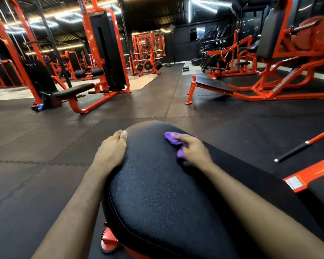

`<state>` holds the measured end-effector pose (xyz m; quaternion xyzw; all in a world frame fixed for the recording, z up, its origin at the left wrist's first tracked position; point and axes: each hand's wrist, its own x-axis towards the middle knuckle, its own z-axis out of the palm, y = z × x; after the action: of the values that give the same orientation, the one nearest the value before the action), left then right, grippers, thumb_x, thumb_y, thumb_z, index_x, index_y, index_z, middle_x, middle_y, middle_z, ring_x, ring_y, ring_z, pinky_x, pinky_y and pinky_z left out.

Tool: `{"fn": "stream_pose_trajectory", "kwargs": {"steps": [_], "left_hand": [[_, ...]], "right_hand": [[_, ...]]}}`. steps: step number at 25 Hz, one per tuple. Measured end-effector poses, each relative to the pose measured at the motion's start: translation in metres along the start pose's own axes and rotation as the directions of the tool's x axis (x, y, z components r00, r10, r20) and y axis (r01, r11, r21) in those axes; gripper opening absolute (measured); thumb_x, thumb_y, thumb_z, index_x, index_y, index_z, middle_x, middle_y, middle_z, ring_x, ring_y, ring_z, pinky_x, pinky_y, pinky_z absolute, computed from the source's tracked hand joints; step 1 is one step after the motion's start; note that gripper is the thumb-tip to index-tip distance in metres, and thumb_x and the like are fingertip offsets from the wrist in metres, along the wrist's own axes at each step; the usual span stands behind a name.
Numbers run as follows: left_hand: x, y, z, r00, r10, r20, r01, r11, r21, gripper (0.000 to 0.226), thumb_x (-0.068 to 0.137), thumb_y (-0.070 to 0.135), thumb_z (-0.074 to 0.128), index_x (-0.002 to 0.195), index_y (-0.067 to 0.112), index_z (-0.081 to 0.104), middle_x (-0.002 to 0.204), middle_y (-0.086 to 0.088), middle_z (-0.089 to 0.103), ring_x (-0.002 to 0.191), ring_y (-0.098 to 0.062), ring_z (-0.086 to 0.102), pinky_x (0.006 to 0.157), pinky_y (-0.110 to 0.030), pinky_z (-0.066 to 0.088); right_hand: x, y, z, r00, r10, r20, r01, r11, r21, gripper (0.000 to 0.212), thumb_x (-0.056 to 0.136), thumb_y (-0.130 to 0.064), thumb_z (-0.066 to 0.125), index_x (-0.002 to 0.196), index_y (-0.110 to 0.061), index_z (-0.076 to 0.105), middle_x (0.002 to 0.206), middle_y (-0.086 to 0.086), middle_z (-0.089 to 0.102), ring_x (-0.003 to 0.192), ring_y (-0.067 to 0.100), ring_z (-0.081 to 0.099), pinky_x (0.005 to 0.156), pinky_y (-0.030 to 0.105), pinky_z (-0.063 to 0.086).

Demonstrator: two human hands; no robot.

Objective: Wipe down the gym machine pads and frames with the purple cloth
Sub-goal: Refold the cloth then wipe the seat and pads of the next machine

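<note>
pad: black padded seat (157, 184), long axis running straight away from the person, rounded end far, wider end near the body.
cloth: purple cloth (169, 136) bunched on the pad's top face, far-right quarter, short of the rounded end.
right hand: right hand (193, 148) lies on top of the cloth, fingers curled over the bunch and pressing it into the vinyl. One finger reaches forward along it. Cloth shows ahead of the fingers and under the palm edge.
left hand: left hand (112, 148) grips the pad's left rim directly across from the right. Thumb lies flat on top, fingers wrap down over the side and out of sight. Holds no cloth, looks like bracing.
arms: both forearms run up the pad's flanks from the near edge, roughly parallel to its axis, wrists low.
key relation: cloth sits far and right, so most of the bare top lies nearer the body and to the left, between the two hands.
next move (judgement): sweep across toward the left hand or pull back along the axis. The right arm does it, and the left must lift for its rim.
frames: orange frame (310, 172) to the right, orange bracket (108, 240) under the near-left corner, both away from the cloth.
</note>
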<state>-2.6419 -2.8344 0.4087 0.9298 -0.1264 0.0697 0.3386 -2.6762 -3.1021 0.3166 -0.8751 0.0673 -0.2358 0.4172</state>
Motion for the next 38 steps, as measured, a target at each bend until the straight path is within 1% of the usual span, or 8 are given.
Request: {"fn": "stream_pose_trajectory", "kwargs": {"steps": [2,6,13,17,25,29,33,38], "left_hand": [[0.001,0.002,0.0,1.0,0.006,-0.005,-0.006,1.0,0.001,0.052,0.106,0.045,0.025,0.147,0.019,0.044,0.153,-0.007,0.045,0.142,-0.028,0.038,0.118,-0.044,0.028],[0.005,0.004,0.002,1.0,0.004,-0.017,-0.004,1.0,-0.024,0.052,0.106,0.046,0.024,0.141,0.017,0.05,0.146,-0.011,0.05,0.136,-0.03,0.042,0.113,-0.044,0.033],[-0.001,0.01,-0.001,0.999,0.035,-0.023,-0.034,0.998,0.053,0.053,0.106,0.043,0.024,0.135,0.011,0.054,0.141,-0.017,0.053,0.132,-0.034,0.044,0.11,-0.045,0.035],[-0.023,0.021,-0.002,0.986,0.165,-0.014,-0.15,0.93,0.336,0.048,0.106,0.041,0.027,0.138,0.018,0.054,0.152,-0.008,0.042,0.139,-0.032,0.037,0.11,-0.052,0.033],[-0.095,0.011,0.017,0.954,0.3,-0.001,-0.26,0.829,0.494,0.048,0.105,0.041,0.029,0.148,0.024,0.044,0.163,-0.001,0.027,0.152,-0.021,0.015,0.123,-0.049,0.009],[-0.098,0.009,0.021,0.952,0.305,-0.02,-0.247,0.807,0.537,0.05,0.105,0.042,0.028,0.15,0.024,0.041,0.163,0.0,0.026,0.152,-0.019,0.015,0.123,-0.044,0.007],[-0.102,0.009,0.021,0.952,0.304,-0.03,-0.239,0.803,0.545,0.048,0.105,0.04,0.031,0.149,0.024,0.044,0.162,0.0,0.028,0.152,-0.018,0.017,0.123,-0.044,0.008],[-0.11,0.021,0.023,0.965,0.263,0.002,-0.22,0.8,0.558,0.047,0.105,0.038,0.032,0.148,0.024,0.044,0.162,0.003,0.028,0.152,-0.018,0.015,0.123,-0.046,0.006]], "right_hand": [[0.005,0.044,-0.03,0.968,0.246,-0.043,-0.248,0.967,-0.053,0.063,0.07,-0.024,0.068,0.121,-0.059,0.062,0.119,-0.026,0.069,0.091,0.005,0.069,0.075,0.022,0.052],[0.009,0.08,-0.046,0.899,0.404,-0.17,-0.43,0.888,-0.163,0.05,0.087,-0.028,0.065,0.13,-0.054,0.06,0.134,-0.001,0.066,0.118,0.031,0.062,0.095,0.036,0.048],[-0.085,-0.034,-0.014,1.0,-0.021,-0.02,0.016,0.974,-0.228,0.051,0.09,-0.024,0.056,0.13,-0.056,0.057,0.136,-0.015,0.063,0.124,0.022,0.059,0.094,0.033,0.048],[-0.152,-0.047,-0.017,0.945,-0.307,0.114,0.316,0.946,-0.067,0.068,0.079,-0.014,0.049,0.134,-0.054,0.053,0.14,-0.033,0.053,0.129,-0.004,0.051,0.101,0.017,0.042],[-0.086,0.022,-0.056,0.945,0.322,-0.054,-0.327,0.931,-0.161,0.045,0.091,-0.03,0.059,0.129,-0.055,0.06,0.135,-0.006,0.065,0.12,0.024,0.061,0.092,0.032,0.047],[-0.141,-0.035,-0.035,0.982,0.181,-0.052,-0.189,0.955,-0.229,0.044,0.093,-0.029,0.056,0.129,-0.055,0.059,0.134,-0.003,0.065,0.121,0.033,0.059,0.094,0.036,0.048],[-0.208,-0.076,-0.018,0.993,-0.098,-0.064,0.086,0.983,-0.163,0.05,0.087,-0.027,0.056,0.131,-0.051,0.059,0.134,-0.027,0.06,0.122,0.013,0.058,0.092,0.034,0.051],[-0.222,-0.012,-0.044,0.978,0.156,-0.14,-0.17,0.981,-0.097,0.05,0.089,-0.018,0.055,0.127,-0.05,0.063,0.136,-0.028,0.058,0.128,0.006,0.052,0.097,0.034,0.049]]}}
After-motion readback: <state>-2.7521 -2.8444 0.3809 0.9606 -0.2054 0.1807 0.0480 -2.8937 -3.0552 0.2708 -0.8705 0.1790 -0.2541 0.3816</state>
